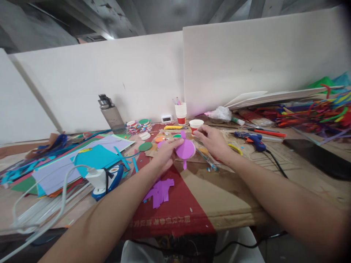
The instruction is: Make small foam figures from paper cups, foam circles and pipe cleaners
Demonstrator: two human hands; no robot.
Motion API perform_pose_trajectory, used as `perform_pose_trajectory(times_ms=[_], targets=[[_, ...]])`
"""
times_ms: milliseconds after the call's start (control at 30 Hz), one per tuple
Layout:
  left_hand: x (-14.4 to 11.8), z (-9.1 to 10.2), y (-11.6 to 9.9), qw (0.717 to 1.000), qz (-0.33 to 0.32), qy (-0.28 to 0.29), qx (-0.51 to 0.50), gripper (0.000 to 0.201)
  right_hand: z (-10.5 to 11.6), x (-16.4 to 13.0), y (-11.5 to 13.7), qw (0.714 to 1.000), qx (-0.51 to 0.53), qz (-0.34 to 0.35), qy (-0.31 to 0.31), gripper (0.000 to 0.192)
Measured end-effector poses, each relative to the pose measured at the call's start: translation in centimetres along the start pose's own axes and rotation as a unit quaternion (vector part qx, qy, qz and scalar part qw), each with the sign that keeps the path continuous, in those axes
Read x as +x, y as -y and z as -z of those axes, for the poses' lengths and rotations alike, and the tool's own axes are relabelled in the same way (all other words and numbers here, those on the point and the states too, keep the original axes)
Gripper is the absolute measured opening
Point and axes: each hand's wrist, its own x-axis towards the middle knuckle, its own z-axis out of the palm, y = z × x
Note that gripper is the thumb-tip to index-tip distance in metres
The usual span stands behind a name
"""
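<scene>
Cardboard-covered table [227, 197]. Grey bottle [113, 118] stands far left, blue glue gun [255, 141] lies right. Left hand [166, 155], mid-table: thumb and fingers pinched on the left edge of the purple disc [185, 149]. Right hand [212, 140], right of it: fingers part-curled at a red-and-white cup [196, 123]; can't tell if gripped. Loose purple strips [162, 191] near, left of center.

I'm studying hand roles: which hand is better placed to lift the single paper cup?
Right, I'd judge: the right hand is at the cup, while the left hand holds the purple disc.
</scene>
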Motion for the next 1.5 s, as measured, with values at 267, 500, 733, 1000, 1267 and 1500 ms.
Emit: perform_pose_trajectory(times_ms=[267,500,733,1000,1267,1500], targets=[[1.1,1.6,-3.2,0.981,-0.055,-0.144,-0.117,0.006,1.4,0.7,0.0,0.992,-0.121,0.026,0.017,0.013],[1.4,1.5,-2.5,0.979,-0.027,-0.169,-0.114,0.007,1.6,1.2,-2.4,0.914,-0.239,0.153,0.289,0.035],[1.6,1.5,-2.7,0.970,-0.034,-0.210,-0.115,0.006,1.9,1.6,-3.8,0.873,-0.229,0.228,0.365,0.029],[1.4,1.5,-2.1,0.980,-0.034,-0.183,-0.072,0.017,2.7,1.7,-3.1,0.879,-0.240,0.214,0.353,0.015],[1.2,1.3,-0.8,0.983,-0.079,-0.162,-0.018,0.015,2.7,1.2,-1.6,0.983,-0.151,0.087,0.065,0.010],[1.0,0.7,0.7,0.991,-0.070,-0.117,0.001,0.014,0.4,-0.7,1.3,0.984,0.172,-0.007,0.052,0.016]])
